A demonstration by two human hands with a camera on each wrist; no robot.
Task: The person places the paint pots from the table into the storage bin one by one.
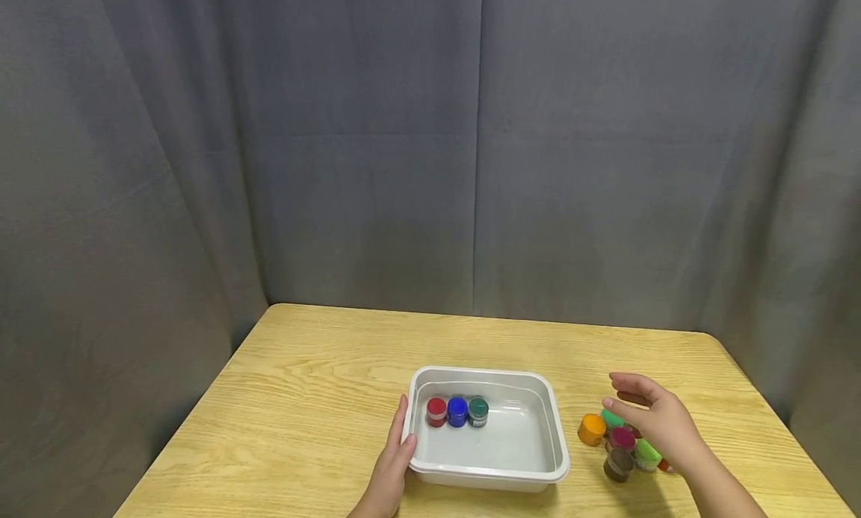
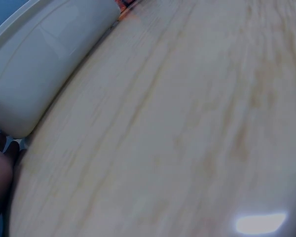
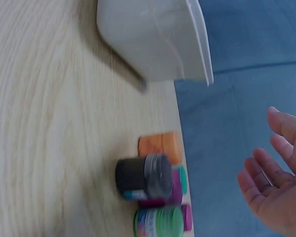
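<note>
My left hand (image 1: 392, 466), fingers straight, touches white tub (image 1: 498, 473). My right hand (image 1: 664, 424), loosely open, empty, above bunched jars (image 1: 620, 438) beside tub. Jars crowd close, so fingers might knock one over.

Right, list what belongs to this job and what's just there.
Seemingly the job:
white tub, with left hand against it
red jar, blue jar, green jar inside
clustered jars near right hand

Just surroundings:
wooden table
grey curtain

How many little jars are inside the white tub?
3. A red jar, a blue jar and a dark green jar stand in a row, left to right, in the tub's left half. I see none hidden there.
</note>
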